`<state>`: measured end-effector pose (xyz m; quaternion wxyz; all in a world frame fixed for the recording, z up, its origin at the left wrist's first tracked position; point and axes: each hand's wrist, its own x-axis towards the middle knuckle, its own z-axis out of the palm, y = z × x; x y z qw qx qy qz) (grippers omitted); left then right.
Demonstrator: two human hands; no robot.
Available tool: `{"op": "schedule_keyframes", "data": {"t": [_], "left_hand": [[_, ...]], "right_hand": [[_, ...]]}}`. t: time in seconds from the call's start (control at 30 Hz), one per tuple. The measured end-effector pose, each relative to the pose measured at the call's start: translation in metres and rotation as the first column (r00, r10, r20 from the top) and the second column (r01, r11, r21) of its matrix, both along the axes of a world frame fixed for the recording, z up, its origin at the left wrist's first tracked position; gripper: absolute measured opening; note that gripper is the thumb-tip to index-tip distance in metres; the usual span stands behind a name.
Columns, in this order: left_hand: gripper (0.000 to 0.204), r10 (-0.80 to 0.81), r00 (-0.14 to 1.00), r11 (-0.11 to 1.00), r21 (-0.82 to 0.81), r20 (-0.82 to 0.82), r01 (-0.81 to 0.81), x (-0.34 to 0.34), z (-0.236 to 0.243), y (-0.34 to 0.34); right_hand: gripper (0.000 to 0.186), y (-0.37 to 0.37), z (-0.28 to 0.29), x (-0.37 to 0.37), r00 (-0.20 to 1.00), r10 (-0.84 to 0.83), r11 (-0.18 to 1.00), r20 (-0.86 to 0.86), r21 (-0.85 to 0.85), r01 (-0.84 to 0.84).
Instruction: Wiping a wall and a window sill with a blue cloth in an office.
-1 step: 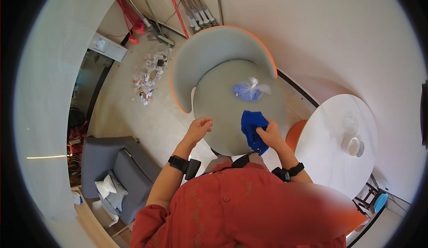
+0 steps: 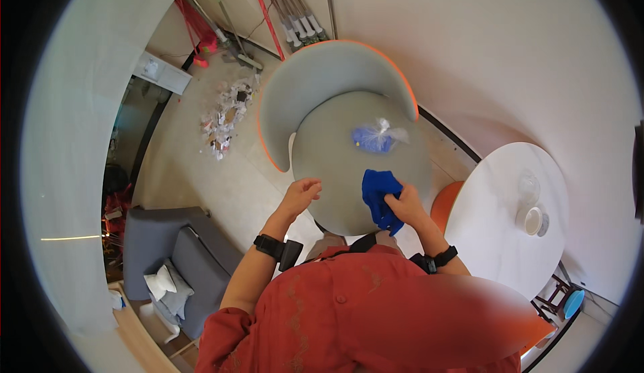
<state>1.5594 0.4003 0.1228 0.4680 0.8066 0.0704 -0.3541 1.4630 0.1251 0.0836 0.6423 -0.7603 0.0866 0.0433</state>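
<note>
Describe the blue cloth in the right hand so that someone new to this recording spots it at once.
Find the round grey chair with the orange-edged curved back. Over the near part of its seat, the right hand holds a crumpled, deep-blue cloth. Unlike the paler blue contents of the clear plastic bag farther back, it is unwrapped.

The right fingers [image 2: 398, 205] are partly hidden by the blue cloth [image 2: 378, 186]. Far left, the scraps [image 2: 227, 118] are too small to identify.
</note>
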Motion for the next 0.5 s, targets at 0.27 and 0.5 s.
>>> {"op": "schedule_keyframes", "data": {"t": [0.27, 0.5], "left_hand": [[0.036, -0.169, 0.985, 0.984, -0.047, 0.029, 0.170, 0.077, -0.028, 0.037], [0.037, -0.398, 0.917, 0.905, -0.145, 0.033, 0.399, 0.177, -0.119, 0.107]], "right_hand": [[0.033, 0.021, 0.009, 0.016, 0.977, -0.206, 0.978, -0.052, -0.048, 0.204], [0.034, 0.110, 0.022, -0.003, 0.848, -0.500, 0.863, -0.174, -0.177, 0.473]]}}
